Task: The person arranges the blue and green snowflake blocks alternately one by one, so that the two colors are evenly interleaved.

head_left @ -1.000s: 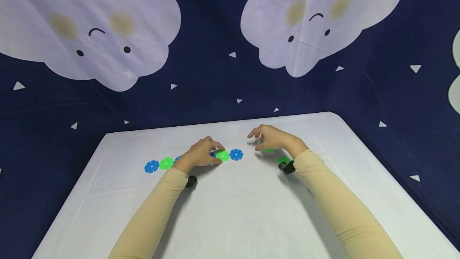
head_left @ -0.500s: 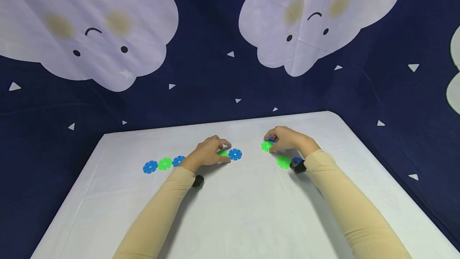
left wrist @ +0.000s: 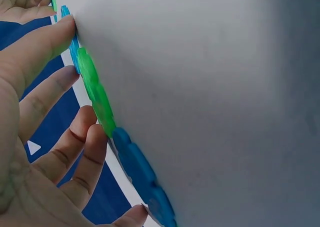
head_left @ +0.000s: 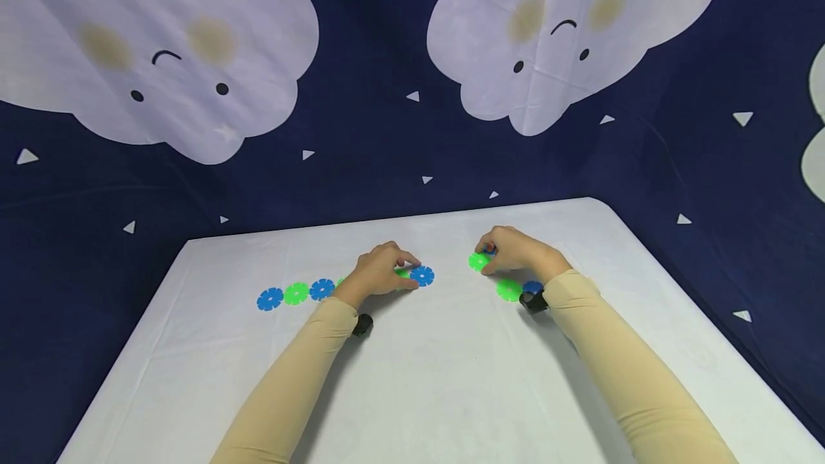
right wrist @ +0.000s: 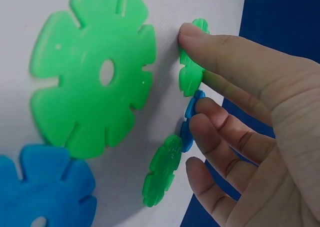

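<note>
A row of flat blue and green notched discs (head_left: 296,293) lies left of centre on the white table (head_left: 425,378). My left hand (head_left: 406,267) covers its right part and pinches the green disc (head_left: 402,273) beside the end blue disc (head_left: 422,276). In the left wrist view my left hand (left wrist: 75,57) has its thumb at the row's edge, the fingers curled over the green disc (left wrist: 95,94). My right hand (head_left: 486,256) grips a blue disc (right wrist: 190,127) beside a green disc (head_left: 478,261). In the right wrist view my right hand (right wrist: 192,102) pinches it between green discs (right wrist: 192,62).
A loose green disc (head_left: 508,290) and a blue disc (head_left: 532,286) lie by my right wrist; both show large in the right wrist view, green disc (right wrist: 92,87), blue disc (right wrist: 45,187). A dark cloud-printed backdrop (head_left: 387,127) hangs behind the table's far edge.
My right hand moved right, away from the row, and closed on the blue and green discs there. My left hand slid slightly right along the row.
</note>
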Motion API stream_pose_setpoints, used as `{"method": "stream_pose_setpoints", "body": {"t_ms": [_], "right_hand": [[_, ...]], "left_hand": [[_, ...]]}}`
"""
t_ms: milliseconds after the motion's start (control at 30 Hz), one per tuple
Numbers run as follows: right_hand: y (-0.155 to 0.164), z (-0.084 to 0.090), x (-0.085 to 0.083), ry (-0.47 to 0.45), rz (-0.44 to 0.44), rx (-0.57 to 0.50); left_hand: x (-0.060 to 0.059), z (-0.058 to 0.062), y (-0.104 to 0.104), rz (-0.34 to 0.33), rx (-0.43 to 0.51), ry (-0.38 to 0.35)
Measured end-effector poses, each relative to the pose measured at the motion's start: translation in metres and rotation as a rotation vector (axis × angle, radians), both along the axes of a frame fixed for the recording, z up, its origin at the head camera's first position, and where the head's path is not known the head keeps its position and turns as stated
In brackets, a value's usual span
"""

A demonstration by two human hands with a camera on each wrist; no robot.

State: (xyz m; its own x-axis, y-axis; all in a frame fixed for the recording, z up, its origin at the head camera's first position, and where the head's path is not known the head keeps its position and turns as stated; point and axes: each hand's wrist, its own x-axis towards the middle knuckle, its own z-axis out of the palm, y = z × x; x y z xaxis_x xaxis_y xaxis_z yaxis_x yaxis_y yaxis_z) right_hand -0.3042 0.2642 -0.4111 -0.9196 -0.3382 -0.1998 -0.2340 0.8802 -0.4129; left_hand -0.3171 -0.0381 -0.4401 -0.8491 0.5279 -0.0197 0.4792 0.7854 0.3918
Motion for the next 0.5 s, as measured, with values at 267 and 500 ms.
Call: {"method": "stream_pose_setpoints", "body": {"t_ms": [267,500], "right_hand": [[-0.0011,-0.0004,-0.0018,-0.01,-0.01,-0.004],[-0.0013,0.0004,-0.0039,-0.025,-0.038,0.02]], "left_hand": [[0.0016,-0.0001,0.0037,0.003,-0.016,-0.003],[0.0034,0.0007,0.0054,0.021,-0.013,-0.007]]}}
